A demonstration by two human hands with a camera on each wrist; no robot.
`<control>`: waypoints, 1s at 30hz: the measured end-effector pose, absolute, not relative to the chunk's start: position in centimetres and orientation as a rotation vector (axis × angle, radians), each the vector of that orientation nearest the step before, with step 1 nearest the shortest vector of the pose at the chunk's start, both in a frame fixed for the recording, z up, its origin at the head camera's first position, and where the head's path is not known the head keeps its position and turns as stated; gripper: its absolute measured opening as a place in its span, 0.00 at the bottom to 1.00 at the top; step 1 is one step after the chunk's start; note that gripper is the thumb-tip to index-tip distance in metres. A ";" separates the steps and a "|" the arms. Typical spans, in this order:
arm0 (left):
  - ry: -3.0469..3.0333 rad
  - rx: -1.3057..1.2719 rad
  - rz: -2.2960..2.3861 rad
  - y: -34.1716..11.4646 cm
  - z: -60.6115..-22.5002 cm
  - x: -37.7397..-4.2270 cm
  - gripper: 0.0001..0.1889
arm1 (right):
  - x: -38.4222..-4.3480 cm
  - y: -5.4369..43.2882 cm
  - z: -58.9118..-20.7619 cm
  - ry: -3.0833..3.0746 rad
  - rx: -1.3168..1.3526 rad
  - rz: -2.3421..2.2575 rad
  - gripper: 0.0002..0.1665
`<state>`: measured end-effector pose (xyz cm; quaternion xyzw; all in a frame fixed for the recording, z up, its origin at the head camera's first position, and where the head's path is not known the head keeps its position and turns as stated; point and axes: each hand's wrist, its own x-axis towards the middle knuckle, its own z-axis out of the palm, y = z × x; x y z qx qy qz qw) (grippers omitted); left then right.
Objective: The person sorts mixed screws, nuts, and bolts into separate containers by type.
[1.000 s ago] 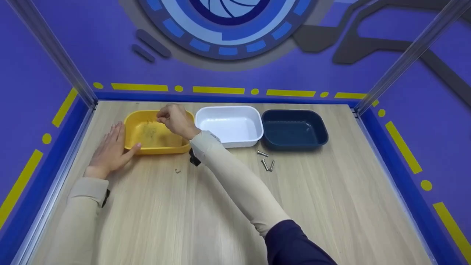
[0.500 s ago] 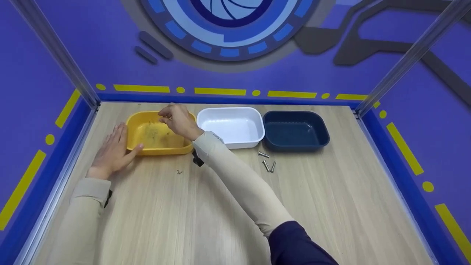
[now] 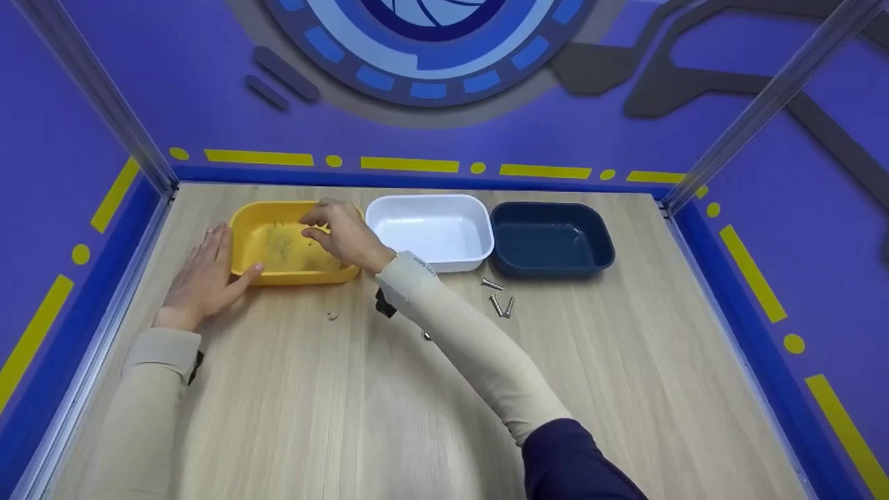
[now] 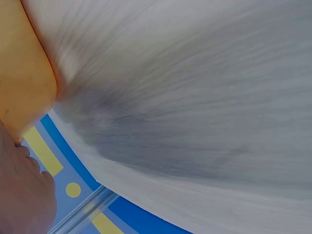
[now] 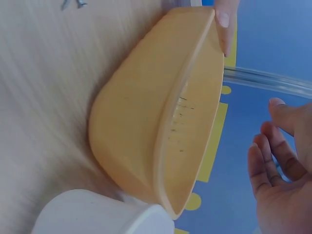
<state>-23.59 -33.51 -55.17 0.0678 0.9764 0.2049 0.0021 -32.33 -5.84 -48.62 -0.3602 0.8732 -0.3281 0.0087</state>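
My left hand (image 3: 201, 278) lies along the left end of a yellow plastic bin (image 3: 305, 278), fingers straight and thumb at its front rim. Over the bin's right part is my right hand (image 3: 347, 235), its thumb and fingertips apart. In the right wrist view that right hand (image 5: 285, 161) shows loosely bent fingers with nothing between them. Several tiny dark screw-like pieces (image 5: 181, 108) lie on the bin's floor. Two small screws (image 3: 332, 317) lie on the table in front of the bin.
A white bin (image 3: 430, 236) and a dark blue bin (image 3: 552, 267) stand in a row right of the yellow one. Three larger bolts (image 3: 495, 305) lie before them. A small metal piece (image 3: 427, 336) peeks out beside the right forearm. Printed panels wall in the table.
My right hand's thumb and fingers have parted, and the hand has drawn slightly to the right. The metal piece beside the forearm has come into view. The left hand stays against the bin.
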 end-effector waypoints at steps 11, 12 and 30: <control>3.065 0.202 0.649 -33.3 -55.1 -24.0 0.55 | -30.7 -4.2 -50.1 2.710 -1.232 -1.003 0.14; 3.060 0.196 0.642 -33.3 -55.0 -24.0 0.55 | -30.6 -4.1 -50.3 2.705 -1.231 -1.013 0.14; 3.060 0.190 0.636 -33.6 -55.3 -23.6 0.56 | -27.5 -2.6 -53.2 2.610 -1.269 -1.064 0.14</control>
